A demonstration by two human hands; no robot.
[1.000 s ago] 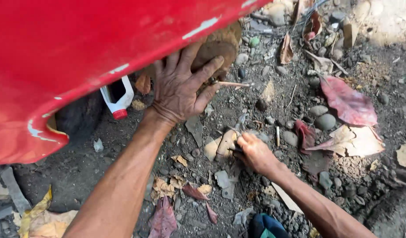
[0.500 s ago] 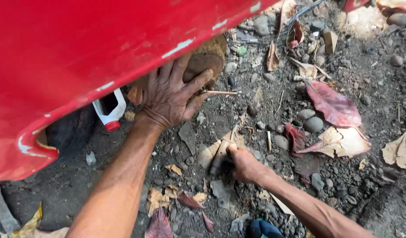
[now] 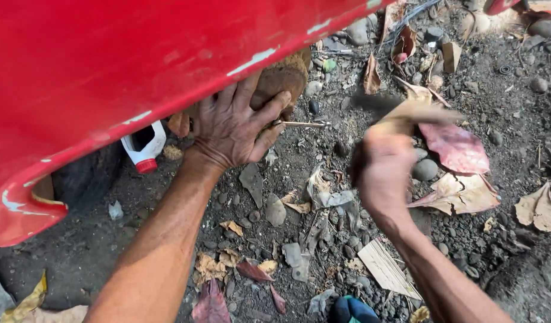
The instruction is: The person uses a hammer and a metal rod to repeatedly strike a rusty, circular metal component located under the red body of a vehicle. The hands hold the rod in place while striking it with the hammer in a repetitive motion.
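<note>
My left hand (image 3: 230,128) is wrapped around a brown, rounded wooden block (image 3: 281,78), pressing it up under the lower edge of a red painted vehicle panel (image 3: 138,66). A thin metal rod (image 3: 302,124) sticks out to the right by my left fingertips. My right hand (image 3: 383,170) is raised above the gravel to the right. It grips a blurred tan and dark object (image 3: 416,110), and I cannot tell what it is.
A white plastic bottle with a red cap (image 3: 145,146) lies under the panel beside a dark tyre (image 3: 87,176). The ground is dark gravel with stones, dry leaves (image 3: 461,191), a red leaf (image 3: 455,146) and a flat wood scrap (image 3: 386,269). Something blue (image 3: 350,311) shows at the bottom edge.
My right hand has come up off the ground and moved right, holding the object it closed on there. My left hand has stayed on the brown block.
</note>
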